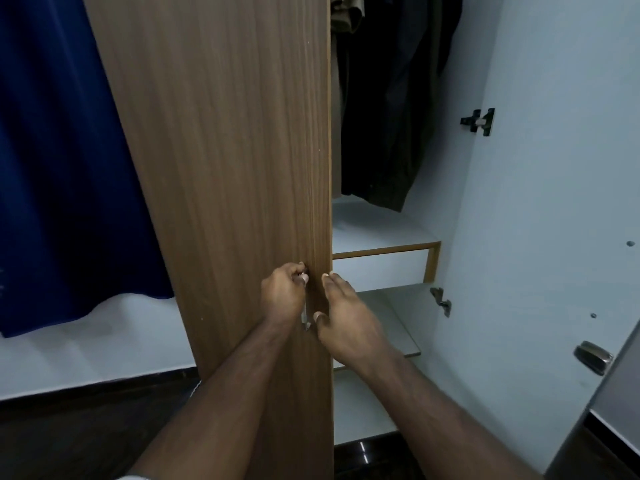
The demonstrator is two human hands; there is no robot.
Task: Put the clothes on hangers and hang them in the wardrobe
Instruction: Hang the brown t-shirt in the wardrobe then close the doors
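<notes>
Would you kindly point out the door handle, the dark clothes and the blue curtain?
door handle (304, 318), head view, lower metal end.
dark clothes (388, 133), head view, middle of hanging fabric.
blue curtain (62, 168), head view, middle.

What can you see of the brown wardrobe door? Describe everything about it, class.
The brown wardrobe door is a tall flat panel with vertical wood grain, seemingly laminate. It stands upright, covering the wardrobe's left part. A metal handle sits near its right edge. The left hand grips the handle's top; the right hand rests straight fingers against the door's edge.
</notes>
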